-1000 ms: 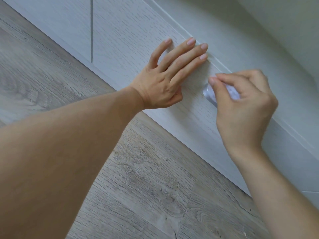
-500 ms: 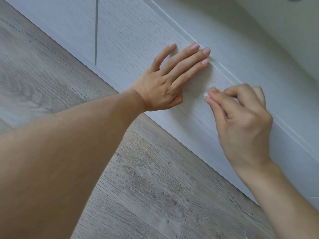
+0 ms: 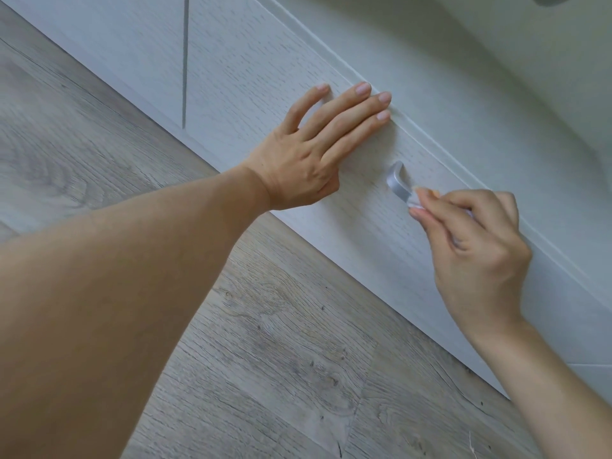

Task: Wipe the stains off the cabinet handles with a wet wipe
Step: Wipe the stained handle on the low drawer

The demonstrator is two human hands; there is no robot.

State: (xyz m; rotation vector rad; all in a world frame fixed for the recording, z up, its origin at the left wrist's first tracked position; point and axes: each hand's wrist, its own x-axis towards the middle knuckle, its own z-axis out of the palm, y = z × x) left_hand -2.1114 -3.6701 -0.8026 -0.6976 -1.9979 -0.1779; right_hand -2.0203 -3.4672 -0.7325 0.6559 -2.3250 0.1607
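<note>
Pinching a wet wipe (image 3: 414,201) against the silver handle (image 3: 398,182) right of centre, the right hand (image 3: 477,250) covers its lower-right end; its long axis runs upper left to lower right. The left hand (image 3: 311,160) lies flat, fingers straight, on the cabinet door (image 3: 251,77); bare door surrounds the handle.

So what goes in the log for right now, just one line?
left hand flat on door | right hand pinches wipe on handle
</note>
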